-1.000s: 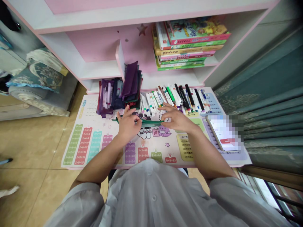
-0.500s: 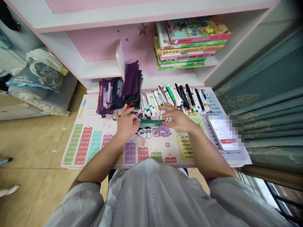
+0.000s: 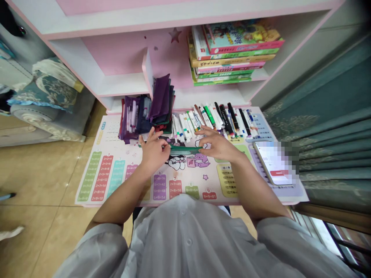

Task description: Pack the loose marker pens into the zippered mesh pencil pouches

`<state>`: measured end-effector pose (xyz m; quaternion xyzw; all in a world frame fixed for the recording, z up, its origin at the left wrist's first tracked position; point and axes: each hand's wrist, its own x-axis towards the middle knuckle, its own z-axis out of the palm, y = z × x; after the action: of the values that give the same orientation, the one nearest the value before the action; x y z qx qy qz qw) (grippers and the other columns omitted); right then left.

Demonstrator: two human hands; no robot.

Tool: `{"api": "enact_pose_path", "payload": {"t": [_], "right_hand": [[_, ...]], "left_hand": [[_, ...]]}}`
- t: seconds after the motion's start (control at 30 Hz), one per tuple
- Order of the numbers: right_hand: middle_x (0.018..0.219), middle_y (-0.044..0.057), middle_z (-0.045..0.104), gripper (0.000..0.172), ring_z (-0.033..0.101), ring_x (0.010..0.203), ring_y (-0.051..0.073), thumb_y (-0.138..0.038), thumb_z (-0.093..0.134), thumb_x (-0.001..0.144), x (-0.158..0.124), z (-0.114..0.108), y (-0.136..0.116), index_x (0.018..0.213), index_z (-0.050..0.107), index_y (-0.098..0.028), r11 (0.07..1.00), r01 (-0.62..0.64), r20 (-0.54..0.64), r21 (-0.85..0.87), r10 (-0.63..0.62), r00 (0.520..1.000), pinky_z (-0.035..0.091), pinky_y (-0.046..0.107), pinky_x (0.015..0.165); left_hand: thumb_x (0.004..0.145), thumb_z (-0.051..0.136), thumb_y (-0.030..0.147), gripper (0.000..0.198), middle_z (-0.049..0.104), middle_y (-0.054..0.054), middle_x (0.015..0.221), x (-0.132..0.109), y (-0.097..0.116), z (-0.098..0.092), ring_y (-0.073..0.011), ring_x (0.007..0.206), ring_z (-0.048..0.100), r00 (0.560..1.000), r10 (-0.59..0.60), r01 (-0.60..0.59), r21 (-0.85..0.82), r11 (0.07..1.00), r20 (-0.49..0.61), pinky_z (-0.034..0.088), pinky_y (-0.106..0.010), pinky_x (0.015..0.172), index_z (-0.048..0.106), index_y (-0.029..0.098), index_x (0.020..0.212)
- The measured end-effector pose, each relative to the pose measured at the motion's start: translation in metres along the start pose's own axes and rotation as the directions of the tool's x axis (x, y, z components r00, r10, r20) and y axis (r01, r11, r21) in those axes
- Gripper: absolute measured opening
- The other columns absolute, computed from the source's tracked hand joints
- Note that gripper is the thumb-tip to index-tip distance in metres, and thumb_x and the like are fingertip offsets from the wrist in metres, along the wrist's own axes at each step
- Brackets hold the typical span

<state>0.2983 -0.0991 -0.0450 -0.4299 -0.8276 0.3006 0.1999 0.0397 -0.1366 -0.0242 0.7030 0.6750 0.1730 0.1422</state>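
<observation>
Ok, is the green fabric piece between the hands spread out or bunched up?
Spread, it seems: the green fabric piece runs as a straight, narrow band from the left hand to the right hand, with no bunching visible.

Room on the times-table mat (image 3: 176,189) between right hand (image 3: 218,146) and phone (image 3: 274,164); marker rows (image 3: 214,117) just ahead.

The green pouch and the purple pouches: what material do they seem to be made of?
The green pouch looks like glossy nylon or plastic, from its sheen; hard to tell which. The purple pouches look like matte woven cloth: they sag in soft folds.
</observation>
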Motion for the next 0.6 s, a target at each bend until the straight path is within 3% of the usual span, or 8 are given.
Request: {"api": "enact_pose_path", "payload": {"t": [0.6], "right_hand": [[0.135, 0.002, 0.060, 0.013, 0.033, 0.145, 0.035, -0.032, 0.068, 0.074, 0.001, 0.000, 0.003, 0.064, 0.064, -0.024, 1.000, 0.002, -0.021, 0.001, -0.002, 1.000, 0.029, 0.062, 0.114]], "left_hand": [[0.082, 0.059, 0.025, 0.016, 0.059, -0.002, 0.139, 0.004, -0.012, -0.002, -0.0322, 0.146, 0.031, 1.000, -0.012, 0.012, 0.012, 1.000, -0.029, 0.009, -0.071, 0.117, 0.065, 0.023, 0.067]]}}
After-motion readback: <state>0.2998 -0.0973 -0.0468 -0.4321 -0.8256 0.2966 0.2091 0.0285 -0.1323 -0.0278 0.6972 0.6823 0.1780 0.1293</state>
